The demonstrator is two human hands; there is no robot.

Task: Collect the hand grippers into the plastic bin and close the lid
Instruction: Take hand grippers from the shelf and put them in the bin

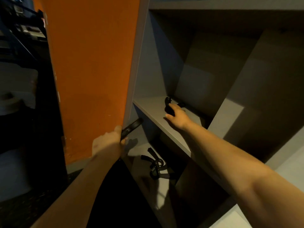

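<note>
A black hand gripper [167,102] lies on the middle shelf [153,111] of an open cabinet. My right hand [177,116] reaches in and lies over it, fingers curled onto its handles and thumb spread toward the shelf's front. A tangle of black hand grippers [155,165] with a metal spring lies on the lower shelf [139,148]. My left hand [107,143] grips a black bar [131,128] at the lower edge of the orange cabinet door [92,71]. I cannot tell whether that bar is the door's handle or a gripper. No plastic bin is in view.
The cabinet has grey walls, a vertical divider [256,89] to the right and an upper shelf [213,5]. Dark clutter and pale shapes [16,89] lie to the left of the door. The floor below is dark.
</note>
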